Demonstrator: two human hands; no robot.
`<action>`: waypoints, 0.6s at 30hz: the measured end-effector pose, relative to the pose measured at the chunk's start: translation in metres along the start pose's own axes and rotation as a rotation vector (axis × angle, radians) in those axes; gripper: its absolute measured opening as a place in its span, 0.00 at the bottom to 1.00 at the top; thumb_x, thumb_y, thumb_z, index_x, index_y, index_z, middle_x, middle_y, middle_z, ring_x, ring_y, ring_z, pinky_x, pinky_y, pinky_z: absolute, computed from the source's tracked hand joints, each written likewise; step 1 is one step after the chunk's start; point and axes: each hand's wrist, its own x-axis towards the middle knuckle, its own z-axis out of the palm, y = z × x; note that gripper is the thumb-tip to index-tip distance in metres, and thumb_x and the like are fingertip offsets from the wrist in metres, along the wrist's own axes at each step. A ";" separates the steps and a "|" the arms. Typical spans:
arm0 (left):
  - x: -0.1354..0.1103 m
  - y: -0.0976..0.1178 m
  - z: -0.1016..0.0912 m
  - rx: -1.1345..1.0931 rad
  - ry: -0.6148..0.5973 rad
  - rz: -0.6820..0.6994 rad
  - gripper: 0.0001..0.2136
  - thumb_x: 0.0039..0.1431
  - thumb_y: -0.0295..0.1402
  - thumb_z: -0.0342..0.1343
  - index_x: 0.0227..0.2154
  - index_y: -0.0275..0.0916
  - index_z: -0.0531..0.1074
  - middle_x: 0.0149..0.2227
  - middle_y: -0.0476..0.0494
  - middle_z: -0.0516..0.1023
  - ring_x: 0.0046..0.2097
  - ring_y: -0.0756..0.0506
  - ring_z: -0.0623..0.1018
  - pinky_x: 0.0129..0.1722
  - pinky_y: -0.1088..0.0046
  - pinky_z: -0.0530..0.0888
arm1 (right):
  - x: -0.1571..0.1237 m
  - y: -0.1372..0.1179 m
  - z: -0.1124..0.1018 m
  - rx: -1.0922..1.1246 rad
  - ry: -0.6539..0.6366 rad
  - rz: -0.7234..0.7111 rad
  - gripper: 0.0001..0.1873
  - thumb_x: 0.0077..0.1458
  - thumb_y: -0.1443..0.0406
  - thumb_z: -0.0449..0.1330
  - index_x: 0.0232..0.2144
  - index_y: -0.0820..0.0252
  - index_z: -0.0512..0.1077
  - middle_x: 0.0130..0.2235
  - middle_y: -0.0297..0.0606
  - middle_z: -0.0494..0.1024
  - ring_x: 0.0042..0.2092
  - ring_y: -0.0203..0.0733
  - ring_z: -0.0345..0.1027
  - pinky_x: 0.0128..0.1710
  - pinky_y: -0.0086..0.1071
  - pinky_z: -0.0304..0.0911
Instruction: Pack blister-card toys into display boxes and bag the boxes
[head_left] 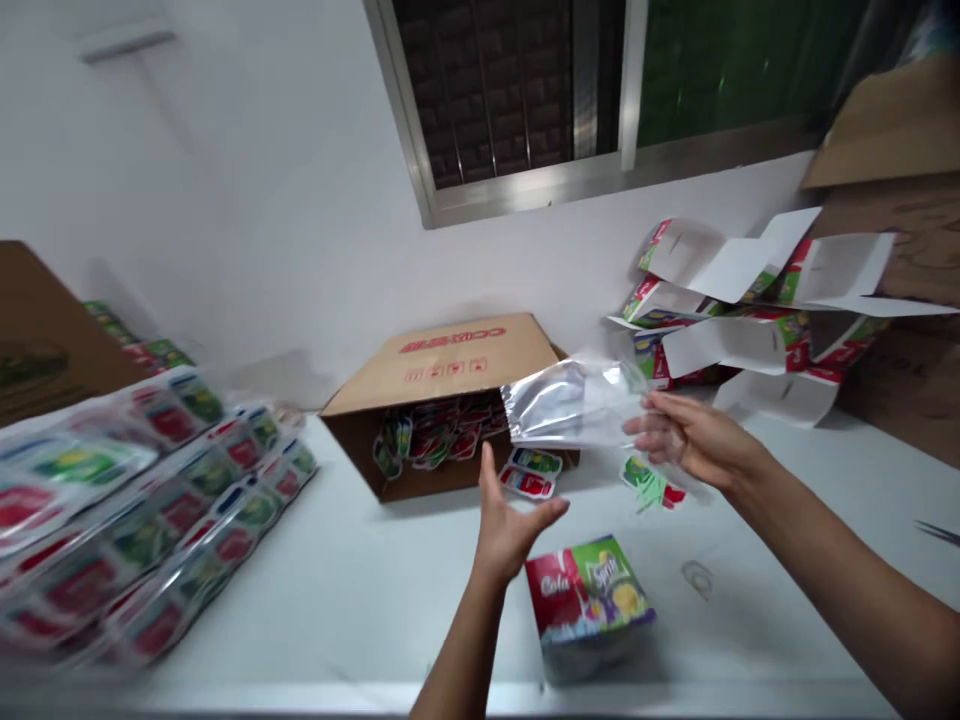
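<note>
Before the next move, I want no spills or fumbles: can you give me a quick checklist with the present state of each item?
1. Right hand grips the clear bag: ok.
2. Left hand free and open: ok.
3. Bag mouth open: cannot tell, blurred.
4. Cardboard box on its side, opening toward the hands, sachets inside: ok.
5. Loose sachets lie on the table outside the box: not ok.
6. Small printed carton upright near the left hand: ok.

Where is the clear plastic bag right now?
In the head view, the clear plastic bag is held up right of centre by the right hand, in front of the open brown cardboard box lying on its side, above the left hand.
</note>
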 end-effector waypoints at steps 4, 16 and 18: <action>-0.034 0.011 -0.005 -0.265 -0.147 -0.005 0.21 0.46 0.43 0.67 0.39 0.33 0.77 0.39 0.38 0.81 0.44 0.40 0.79 0.49 0.64 0.72 | -0.054 0.006 0.028 0.008 -0.117 0.154 0.11 0.61 0.57 0.56 0.33 0.59 0.67 0.31 0.45 0.82 0.27 0.44 0.77 0.21 0.32 0.70; -0.083 0.005 -0.024 -0.067 0.227 -0.065 0.23 0.54 0.53 0.57 0.19 0.36 0.70 0.16 0.52 0.68 0.18 0.51 0.70 0.16 0.78 0.62 | -0.113 0.053 0.020 -0.206 -0.181 0.132 0.22 0.48 0.51 0.66 0.40 0.58 0.71 0.33 0.40 0.79 0.30 0.42 0.73 0.29 0.35 0.69; -0.083 0.008 -0.022 0.022 0.245 -0.021 0.24 0.57 0.53 0.54 0.18 0.37 0.72 0.15 0.52 0.67 0.19 0.50 0.71 0.20 0.76 0.64 | -0.116 0.053 0.022 -0.489 0.002 -0.061 0.26 0.50 0.47 0.62 0.42 0.59 0.71 0.35 0.43 0.79 0.34 0.46 0.73 0.33 0.39 0.69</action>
